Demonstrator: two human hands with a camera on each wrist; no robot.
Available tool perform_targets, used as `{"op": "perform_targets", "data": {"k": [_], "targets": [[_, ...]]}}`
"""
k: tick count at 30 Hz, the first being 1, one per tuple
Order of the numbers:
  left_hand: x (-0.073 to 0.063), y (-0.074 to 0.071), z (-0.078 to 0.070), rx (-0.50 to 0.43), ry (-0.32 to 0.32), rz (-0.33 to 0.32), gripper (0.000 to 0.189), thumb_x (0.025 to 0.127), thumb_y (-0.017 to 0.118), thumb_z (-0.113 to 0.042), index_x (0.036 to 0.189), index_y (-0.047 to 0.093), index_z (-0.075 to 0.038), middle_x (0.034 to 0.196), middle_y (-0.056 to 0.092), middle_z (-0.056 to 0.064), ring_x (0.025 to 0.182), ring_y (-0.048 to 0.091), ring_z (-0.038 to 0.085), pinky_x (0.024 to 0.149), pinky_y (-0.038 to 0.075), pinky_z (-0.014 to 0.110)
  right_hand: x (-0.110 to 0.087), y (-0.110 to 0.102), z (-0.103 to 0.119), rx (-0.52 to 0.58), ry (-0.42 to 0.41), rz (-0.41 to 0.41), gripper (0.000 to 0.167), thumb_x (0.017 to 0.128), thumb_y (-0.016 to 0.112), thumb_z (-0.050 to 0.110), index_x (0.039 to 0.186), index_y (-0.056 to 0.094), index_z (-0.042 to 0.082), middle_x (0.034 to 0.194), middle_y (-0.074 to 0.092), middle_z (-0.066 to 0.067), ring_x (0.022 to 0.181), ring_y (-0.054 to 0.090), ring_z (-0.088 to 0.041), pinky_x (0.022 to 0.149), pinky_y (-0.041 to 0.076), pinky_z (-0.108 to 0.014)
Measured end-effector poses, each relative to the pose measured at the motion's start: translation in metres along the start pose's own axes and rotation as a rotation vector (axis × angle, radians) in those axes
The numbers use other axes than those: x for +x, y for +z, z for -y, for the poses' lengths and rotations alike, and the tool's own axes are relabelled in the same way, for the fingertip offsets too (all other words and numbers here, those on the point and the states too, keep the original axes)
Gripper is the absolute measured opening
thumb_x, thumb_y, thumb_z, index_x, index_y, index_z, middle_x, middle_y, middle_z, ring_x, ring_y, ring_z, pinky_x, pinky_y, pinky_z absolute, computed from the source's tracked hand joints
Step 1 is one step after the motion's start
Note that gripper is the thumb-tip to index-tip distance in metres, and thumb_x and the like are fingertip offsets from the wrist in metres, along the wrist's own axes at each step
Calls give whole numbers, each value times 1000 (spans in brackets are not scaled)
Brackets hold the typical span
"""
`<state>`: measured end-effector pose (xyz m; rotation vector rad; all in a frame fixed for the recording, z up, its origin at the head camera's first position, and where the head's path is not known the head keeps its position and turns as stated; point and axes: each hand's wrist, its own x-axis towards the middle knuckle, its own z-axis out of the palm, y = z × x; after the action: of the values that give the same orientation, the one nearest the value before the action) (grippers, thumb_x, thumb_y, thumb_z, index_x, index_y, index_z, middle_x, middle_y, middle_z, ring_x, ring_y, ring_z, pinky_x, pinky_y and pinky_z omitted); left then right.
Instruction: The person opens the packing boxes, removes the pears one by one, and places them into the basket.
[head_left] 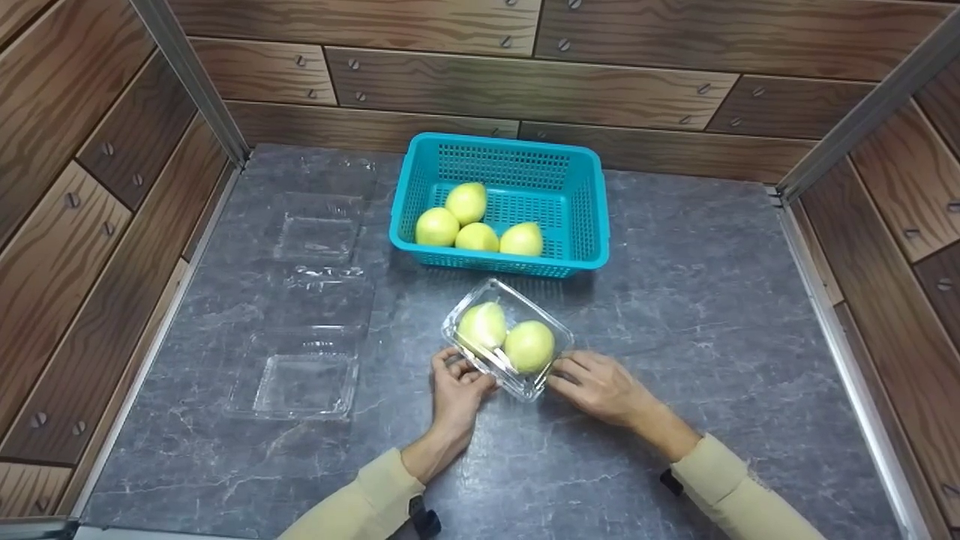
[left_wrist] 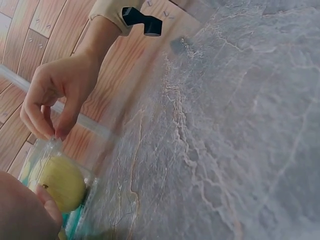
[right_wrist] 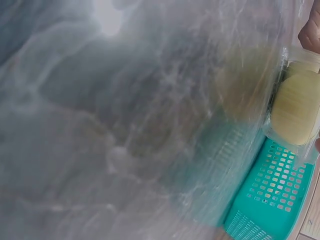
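A clear plastic clamshell box (head_left: pixel 534 301) sits at an angle in the middle of the head view, with two yellow-green pears (head_left: pixel 529 346) inside. Its lid appears to be down over the fruit. My left hand (head_left: pixel 456 390) grips the near left edge, thumb and fingers bent around the rim. At the right corner, my right hand (head_left: pixel 600 386) pinches the rim between thumb and fingertips. The left wrist view shows that pinch from the side, with one pear (left_wrist: pixel 64 184) behind the plastic. In the right wrist view, a pear (right_wrist: pixel 295 107) shows blurred through the box.
Behind the box stands a teal perforated basket (head_left: pixel 499 260) holding several pears (head_left: pixel 466 202). Two unfolded clear clamshells (head_left: pixel 307 384) lie on the left of the grey marbled table (head_left: pixel 697 300). Wood-patterned panels (head_left: pixel 525 86) with metal edge strips enclose three sides.
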<state>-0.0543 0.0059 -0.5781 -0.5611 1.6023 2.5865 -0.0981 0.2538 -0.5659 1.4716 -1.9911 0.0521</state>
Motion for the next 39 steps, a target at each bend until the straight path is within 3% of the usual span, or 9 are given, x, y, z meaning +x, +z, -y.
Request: {"op": "perform_targets", "data": {"k": [17, 27, 34, 39], "targets": [[3, 7, 1, -20, -9, -4, 65, 81, 62, 16, 135, 32, -6, 99, 60, 5, 69, 54, 10, 57, 48, 21, 6, 4, 3, -23, -75, -32, 29, 108, 49, 10, 99, 76, 11, 97, 75, -5, 90, 71, -20, 82, 66, -31], [5, 8, 2, -18, -22, -6, 66, 78, 62, 18, 131, 31, -8, 98, 60, 5, 66, 56, 11, 55, 48, 21, 8, 8, -2, -107, -189, -58, 26, 108, 48, 15, 98, 73, 13, 96, 74, -5, 86, 72, -21, 79, 66, -32], [5, 10, 3, -31, -27, -5, 65, 77, 61, 19, 128, 32, -9, 95, 60, 4, 65, 57, 12, 54, 49, 21, 3, 6, -12, -115, -170, -12, 26, 109, 47, 14, 101, 72, 13, 97, 73, -5, 87, 70, -20, 80, 65, -30], [5, 8, 2, -17, -36, 15, 65, 78, 63, 18, 127, 31, -10, 97, 59, 5, 65, 58, 12, 56, 50, 22, 2, 9, -16, -93, -190, -66, 23, 107, 52, 14, 98, 73, 12, 92, 72, -5, 84, 69, -21, 77, 65, -31]]}}
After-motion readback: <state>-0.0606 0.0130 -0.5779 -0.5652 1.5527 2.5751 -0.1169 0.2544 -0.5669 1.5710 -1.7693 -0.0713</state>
